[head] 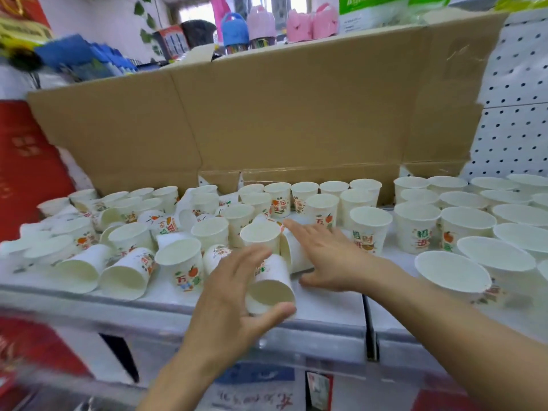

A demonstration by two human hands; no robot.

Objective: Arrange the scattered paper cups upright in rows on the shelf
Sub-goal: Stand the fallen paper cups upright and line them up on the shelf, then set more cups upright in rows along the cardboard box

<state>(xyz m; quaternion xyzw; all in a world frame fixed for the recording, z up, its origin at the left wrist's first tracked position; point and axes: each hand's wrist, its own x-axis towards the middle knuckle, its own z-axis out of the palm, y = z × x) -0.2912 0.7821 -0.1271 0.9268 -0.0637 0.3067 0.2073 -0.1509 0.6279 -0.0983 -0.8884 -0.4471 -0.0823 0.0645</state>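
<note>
White shelf: tipped paper cup within curled left hand, flat-fingered right hand atop another lying cup.

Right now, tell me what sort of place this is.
Probably a small shop: printed cups crowd a white shelf, pegboard backs it on the right, and bottles stand on the ledge above.

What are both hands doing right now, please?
Left hand: holding a tipped paper cup.
Right hand: open, fingers straight, by a second tipped cup.
</note>
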